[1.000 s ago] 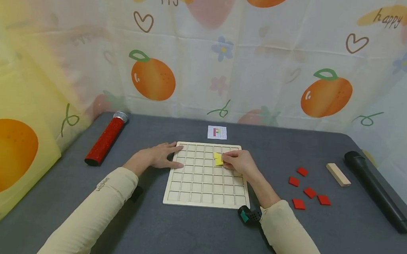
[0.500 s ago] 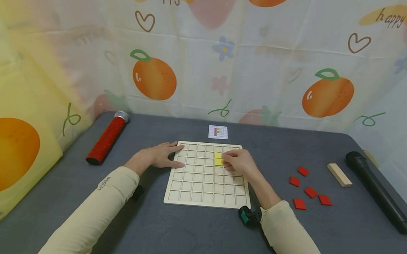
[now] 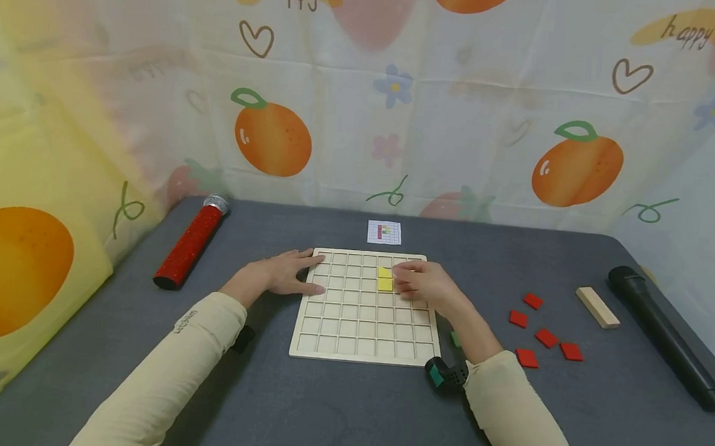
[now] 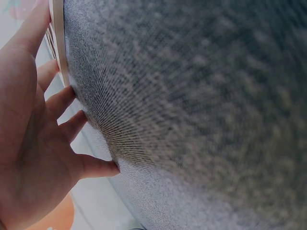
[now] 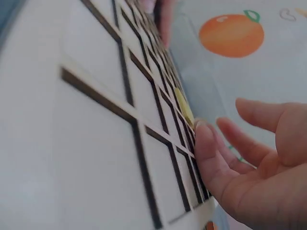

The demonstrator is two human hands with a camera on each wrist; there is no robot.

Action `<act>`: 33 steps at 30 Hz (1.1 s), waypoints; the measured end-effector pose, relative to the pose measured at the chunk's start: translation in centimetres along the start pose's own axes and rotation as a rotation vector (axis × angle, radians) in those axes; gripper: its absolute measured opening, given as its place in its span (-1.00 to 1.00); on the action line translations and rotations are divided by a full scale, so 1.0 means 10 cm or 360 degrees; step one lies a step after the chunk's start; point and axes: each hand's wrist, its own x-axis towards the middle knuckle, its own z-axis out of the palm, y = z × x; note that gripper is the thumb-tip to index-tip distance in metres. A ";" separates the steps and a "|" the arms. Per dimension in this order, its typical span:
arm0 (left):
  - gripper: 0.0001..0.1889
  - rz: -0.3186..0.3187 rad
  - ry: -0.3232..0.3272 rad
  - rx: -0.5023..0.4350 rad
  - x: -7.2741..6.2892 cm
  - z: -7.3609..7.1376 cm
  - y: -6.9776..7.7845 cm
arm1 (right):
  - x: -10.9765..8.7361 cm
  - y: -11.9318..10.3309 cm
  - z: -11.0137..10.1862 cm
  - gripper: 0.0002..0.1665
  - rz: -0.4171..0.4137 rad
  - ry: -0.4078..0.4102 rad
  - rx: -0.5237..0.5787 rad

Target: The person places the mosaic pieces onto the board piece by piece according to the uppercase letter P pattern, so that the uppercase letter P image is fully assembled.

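Observation:
A pale wooden grid board (image 3: 355, 328) lies flat on the table. Two yellow square tiles (image 3: 385, 285) sit in neighbouring cells of its upper right part, one behind the other. My left hand (image 3: 281, 273) rests with spread fingers at the board's left edge, thumb and a fingertip on the rim. My right hand (image 3: 428, 284) hovers at the right of the yellow tiles, its fingers loosely bent and nothing between them. In the right wrist view, the fingertips (image 5: 204, 136) are close beside a yellow tile (image 5: 184, 106), low over the grid.
Several red tiles (image 3: 546, 338) and a wooden block (image 3: 596, 308) lie at the right, near a black microphone-like tube (image 3: 664, 334). A green piece (image 3: 455, 338) shows beside the right wrist. At left is a red microphone (image 3: 190, 243); a small printed card (image 3: 385, 232) lies behind the board.
The right hand has let go of the yellow tile, which went from askew to flat in its cell, and has drawn slightly right. The left hand stays on the board.

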 end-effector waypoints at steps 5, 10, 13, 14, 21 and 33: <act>-0.11 0.0019 -0.0010 0.0010 0.02 0.01 0.01 | -0.02 -0.01 -0.15 -0.44 -0.0020 -0.0067 0.0063; -0.12 0.0032 -0.0019 0.0002 0.02 0.01 0.02 | -0.08 -0.03 -0.33 -0.43 -0.0008 -0.0050 0.0104; -0.12 0.0024 -0.0024 0.0004 0.02 0.00 0.03 | -0.11 0.00 -0.46 -0.43 -0.0020 -0.0059 0.0085; -0.12 0.0026 -0.0026 0.0007 0.01 -0.01 0.03 | -0.12 0.02 -0.50 -0.43 -0.0024 -0.0059 0.0083; -0.13 0.0042 -0.0020 -0.0001 0.00 -0.02 0.02 | -0.28 0.11 -0.75 -0.36 -0.0063 -0.0085 0.0002; -0.11 0.0032 -0.0015 -0.0001 0.00 -0.02 -0.01 | -0.61 0.21 -0.93 -0.35 -0.0105 -0.0221 -0.0192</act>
